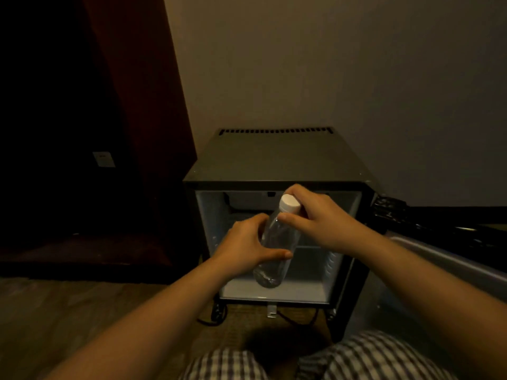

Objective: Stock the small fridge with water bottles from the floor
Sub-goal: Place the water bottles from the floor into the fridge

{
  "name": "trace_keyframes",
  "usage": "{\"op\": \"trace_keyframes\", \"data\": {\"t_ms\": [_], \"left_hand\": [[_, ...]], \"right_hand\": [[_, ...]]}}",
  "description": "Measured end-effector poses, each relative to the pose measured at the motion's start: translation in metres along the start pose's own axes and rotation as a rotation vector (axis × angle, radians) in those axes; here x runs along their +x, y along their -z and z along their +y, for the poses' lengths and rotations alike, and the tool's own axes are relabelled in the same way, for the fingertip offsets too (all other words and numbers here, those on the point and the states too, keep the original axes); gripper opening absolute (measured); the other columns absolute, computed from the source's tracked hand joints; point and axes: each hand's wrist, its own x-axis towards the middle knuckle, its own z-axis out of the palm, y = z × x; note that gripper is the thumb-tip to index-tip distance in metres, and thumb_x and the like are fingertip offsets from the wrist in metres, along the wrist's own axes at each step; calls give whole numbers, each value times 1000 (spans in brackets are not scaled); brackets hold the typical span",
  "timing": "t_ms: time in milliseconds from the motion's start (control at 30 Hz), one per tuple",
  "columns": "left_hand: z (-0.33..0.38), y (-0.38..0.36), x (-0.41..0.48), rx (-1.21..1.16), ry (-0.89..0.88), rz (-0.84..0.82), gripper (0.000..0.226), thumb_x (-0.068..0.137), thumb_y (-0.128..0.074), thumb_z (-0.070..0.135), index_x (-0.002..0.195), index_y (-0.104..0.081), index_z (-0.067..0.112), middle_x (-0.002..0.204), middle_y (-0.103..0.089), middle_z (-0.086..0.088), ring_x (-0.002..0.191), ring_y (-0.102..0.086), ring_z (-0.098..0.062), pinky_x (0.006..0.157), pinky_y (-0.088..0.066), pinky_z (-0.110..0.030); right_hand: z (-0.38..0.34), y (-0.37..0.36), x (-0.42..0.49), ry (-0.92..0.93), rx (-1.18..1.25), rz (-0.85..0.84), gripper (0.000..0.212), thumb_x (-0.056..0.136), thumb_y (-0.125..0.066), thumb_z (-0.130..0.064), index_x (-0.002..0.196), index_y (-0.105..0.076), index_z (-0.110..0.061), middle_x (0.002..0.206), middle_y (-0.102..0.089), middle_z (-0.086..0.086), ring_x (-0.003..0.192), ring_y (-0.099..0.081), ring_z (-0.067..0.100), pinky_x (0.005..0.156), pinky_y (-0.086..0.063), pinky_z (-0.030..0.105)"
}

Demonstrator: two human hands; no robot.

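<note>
A clear water bottle [277,242] is held in the air in front of the open small fridge [274,160], between both hands. It tilts, its white cap [289,203] up and away near the top edge of the opening and its base low, over the front edge of the fridge's bottom. The left hand [244,242] grips the bottle's body from the left, fingers curled behind it and the thumb laid across the front. The right hand [315,215] holds the top end – fingers curled behind the cap, thumb pressed on the neck just below it.

The inside of the fridge is pale, with a shelf [310,246] showing at mid-height behind the bottle. What looks like its door [439,259] stands swung out to the right. The fridge sits on the floor [68,311] against a plain wall [329,64], beside a dark wood panel [137,78] on the left. A dark cable [216,311] lies under its front left corner. Checked cloth [225,363] covers the person's legs at the bottom edge of the view – both forearms are bare.
</note>
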Motion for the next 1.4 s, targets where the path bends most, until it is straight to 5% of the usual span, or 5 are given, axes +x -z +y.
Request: {"op": "trace_keyframes", "data": {"t_ms": [467, 700, 867, 1033, 1400], "left_hand": [[-119, -98, 43, 165, 153, -243, 51, 67, -72, 52, 109, -56, 27, 97, -67, 5, 89, -63, -13, 81, -54, -36], [-178, -141, 55, -17, 283, -305, 51, 78, -69, 35, 125, -50, 25, 102, -62, 6, 88, -56, -6, 77, -45, -19], [-211, -163, 61, -169, 398, -281, 44, 84, -63, 30, 126, -51, 22, 100, -69, -2, 89, -65, -12, 84, -53, -28], [-225, -171, 68, -360, 461, -178, 35, 88, -58, 9, 122, -52, 15, 101, -62, 3, 88, -62, -2, 65, -45, 1], [-239, -196, 55, -449, 546, -170, 47, 90, -54, 10, 133, -42, 25, 111, -56, 13, 111, -50, -4, 87, -43, -16]], "right_hand": [[119, -122, 12, -232, -41, -100, 22, 87, -61, -31, 93, -40, -27, 93, -51, -8, 87, -51, 9, 65, -35, 17], [159, -181, 27, -327, -82, -158, 31, 88, -56, -33, 114, -49, -18, 114, -56, 2, 104, -56, 19, 84, -44, 28], [178, -210, 41, -397, -47, -236, 37, 90, -54, -30, 124, -46, -17, 125, -52, 4, 116, -51, 19, 97, -44, 32], [187, -218, 57, -432, 2, -238, 46, 92, -52, -28, 136, -40, -16, 138, -45, 6, 128, -42, 19, 104, -33, 26], [209, -264, 24, -877, 380, -27, 28, 84, -65, -27, 111, -59, -25, 104, -64, -7, 98, -60, 12, 82, -48, 29]]}}
